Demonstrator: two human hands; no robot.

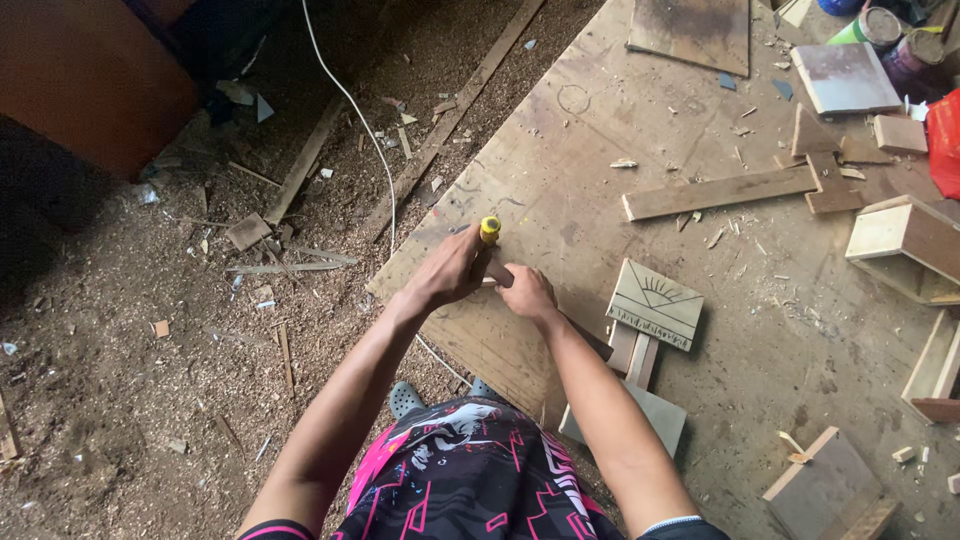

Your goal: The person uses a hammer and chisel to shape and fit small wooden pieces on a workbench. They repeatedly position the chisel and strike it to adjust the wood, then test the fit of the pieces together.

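Observation:
My left hand (447, 270) is closed around a tool with a yellow handle (489, 229), whose top sticks up above my fingers. My right hand (526, 290) is closed on a small wooden piece (497, 270) right beside the tool, touching my left hand. Both hands are over the near left corner of a large plywood board (560, 150) lying on the floor. What the tool's tip touches is hidden by my hands.
A carved wooden plaque (655, 303) lies just right of my hands. Wood offcuts, a long slat (720, 192), open wooden boxes (905, 245) and paint cans (880, 25) crowd the right. A white cable (362, 130) crosses the sawdust floor.

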